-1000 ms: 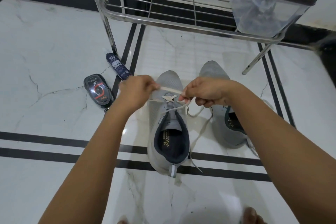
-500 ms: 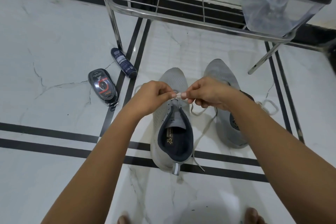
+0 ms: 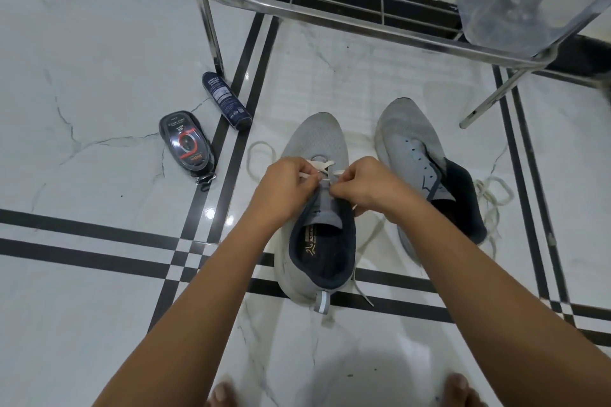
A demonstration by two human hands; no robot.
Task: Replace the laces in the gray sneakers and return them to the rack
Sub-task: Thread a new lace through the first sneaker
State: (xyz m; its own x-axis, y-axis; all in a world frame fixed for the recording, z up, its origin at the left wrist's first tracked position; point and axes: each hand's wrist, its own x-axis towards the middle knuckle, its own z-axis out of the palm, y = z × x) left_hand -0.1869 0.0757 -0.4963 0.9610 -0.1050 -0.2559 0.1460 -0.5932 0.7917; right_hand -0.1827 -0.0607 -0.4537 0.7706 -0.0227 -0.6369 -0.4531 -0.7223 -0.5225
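- The fingers (image 3: 306,180) of the left hand (image 3: 287,189) are curled in and pinch a flat cream lace (image 3: 318,163) over the eyelets of the near sneaker (image 3: 314,134)
- The fingers (image 3: 342,190) of the right hand (image 3: 367,184) are curled the same way and pinch the other run of that lace, fingertips almost touching those of the left hand
- Beyond the knuckles the lace crosses the lowest eyelets; the eyelets nearer the tongue are hidden by the hands
- A tail of the lace drops from under the right hand and trails along the floor (image 3: 99,59) past the heel
- A pale loop of lace (image 3: 261,155) lies on the floor just left of the toe; I cannot tell whether it belongs to the same lace
- The near sneaker stands upright on the floor, toe towards the rack (image 3: 297,15), heel across a black stripe
- The second sneaker (image 3: 408,137) stands just to its right with its eyelets bare, apart from the first
- A heap of loose lace (image 3: 492,196) lies on the floor beside the second sneaker
- A dark spray can (image 3: 226,102) and a polish pack (image 3: 186,146) lie on the floor to the left, near the rack's leg
- A clear plastic bag (image 3: 502,0) sits on the rack's lower shelf at the right
- Bare toes (image 3: 459,389) show at the bottom edge
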